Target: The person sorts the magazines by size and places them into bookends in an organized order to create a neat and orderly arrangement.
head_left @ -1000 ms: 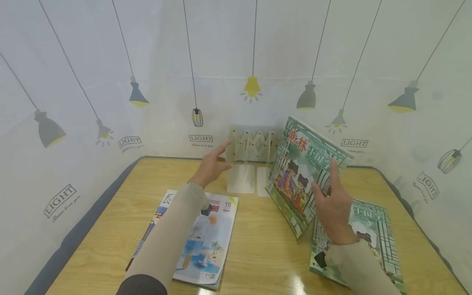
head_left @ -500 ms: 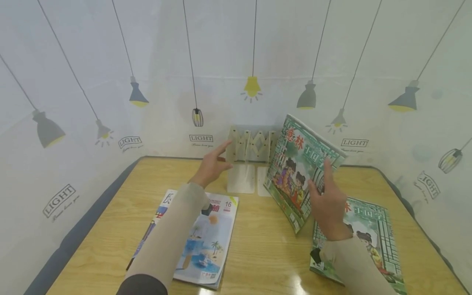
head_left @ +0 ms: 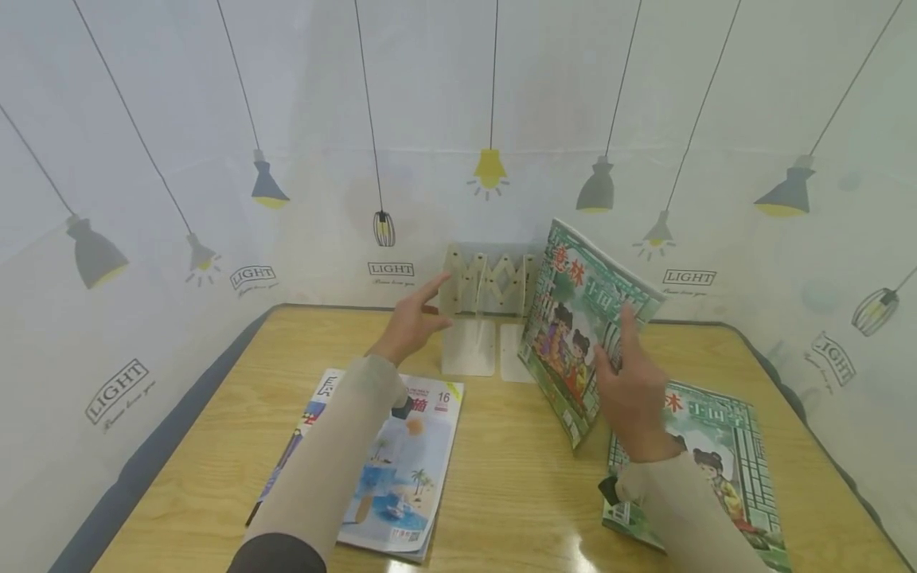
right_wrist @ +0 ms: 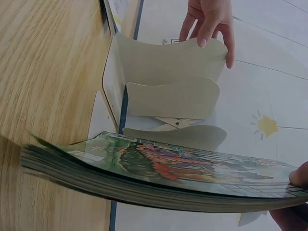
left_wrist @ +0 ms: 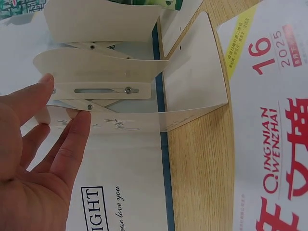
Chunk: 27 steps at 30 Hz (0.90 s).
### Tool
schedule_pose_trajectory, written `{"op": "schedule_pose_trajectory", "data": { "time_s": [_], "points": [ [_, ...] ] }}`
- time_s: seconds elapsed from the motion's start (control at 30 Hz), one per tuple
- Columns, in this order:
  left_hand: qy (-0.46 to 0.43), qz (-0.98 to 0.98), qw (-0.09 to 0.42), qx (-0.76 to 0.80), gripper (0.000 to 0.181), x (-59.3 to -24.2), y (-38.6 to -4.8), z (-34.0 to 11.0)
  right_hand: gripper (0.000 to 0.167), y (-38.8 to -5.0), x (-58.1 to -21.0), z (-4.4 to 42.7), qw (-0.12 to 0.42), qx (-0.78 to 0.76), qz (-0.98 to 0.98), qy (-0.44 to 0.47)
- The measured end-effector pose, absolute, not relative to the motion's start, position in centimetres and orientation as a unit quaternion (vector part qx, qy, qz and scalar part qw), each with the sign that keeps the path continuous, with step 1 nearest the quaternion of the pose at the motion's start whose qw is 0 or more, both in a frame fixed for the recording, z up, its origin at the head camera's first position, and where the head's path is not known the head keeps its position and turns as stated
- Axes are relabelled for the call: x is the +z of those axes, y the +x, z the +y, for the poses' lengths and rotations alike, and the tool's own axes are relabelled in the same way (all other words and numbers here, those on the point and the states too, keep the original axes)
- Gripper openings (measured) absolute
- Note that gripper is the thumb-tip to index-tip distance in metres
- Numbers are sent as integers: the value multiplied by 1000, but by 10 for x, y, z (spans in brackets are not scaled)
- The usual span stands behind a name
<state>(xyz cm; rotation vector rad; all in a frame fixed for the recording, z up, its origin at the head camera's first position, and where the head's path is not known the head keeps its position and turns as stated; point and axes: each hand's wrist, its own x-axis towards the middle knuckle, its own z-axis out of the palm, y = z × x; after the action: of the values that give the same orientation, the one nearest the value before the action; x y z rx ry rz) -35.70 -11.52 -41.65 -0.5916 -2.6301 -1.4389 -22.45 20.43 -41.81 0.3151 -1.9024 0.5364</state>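
With fingers and thumb at the left end panel of a cream metal expandable bookend (head_left: pixel 467 290), my left hand (head_left: pixel 408 325) holds its edge; the left wrist view shows this hand (left_wrist: pixel 45 149) close up. My right hand (head_left: pixel 634 398) grips a thick green magazine (head_left: pixel 557 342) by its right edge, thumb over the cover. The magazine is tilted and partly covers the bookend's right end. In the right wrist view, the magazine's page block (right_wrist: pixel 120 190) faces the camera, beside the bookend's curved dividers (right_wrist: pixel 171 98). The fingers behind the magazine are mostly hidden.
A second green magazine (head_left: pixel 716 414) lies at the right of the wooden table (head_left: pixel 516 493), partly under my right forearm. Magazines with a blue beach cover (head_left: pixel 430 446) lie at the left, partly under my left sleeve. A lamp-patterned cloth (head_left: pixel 430 103) hangs behind.
My right hand has moved slightly left with the green magazine, which has turned more edge-on towards the bookend. More of the lying green magazine shows. My left hand has stayed in place.
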Motion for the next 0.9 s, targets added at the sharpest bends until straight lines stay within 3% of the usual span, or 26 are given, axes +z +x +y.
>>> {"op": "schedule_pose_trajectory", "data": {
  "time_s": [0.63,0.9],
  "points": [
    [-190,-860,37,-472,88,-414,-355,-114,74,-229,-424,192,505,206,-811,213],
    [-187,-860,35,-474,87,-413,-355,-114,63,-225,-429,188,490,246,-791,272]
  ]
}}
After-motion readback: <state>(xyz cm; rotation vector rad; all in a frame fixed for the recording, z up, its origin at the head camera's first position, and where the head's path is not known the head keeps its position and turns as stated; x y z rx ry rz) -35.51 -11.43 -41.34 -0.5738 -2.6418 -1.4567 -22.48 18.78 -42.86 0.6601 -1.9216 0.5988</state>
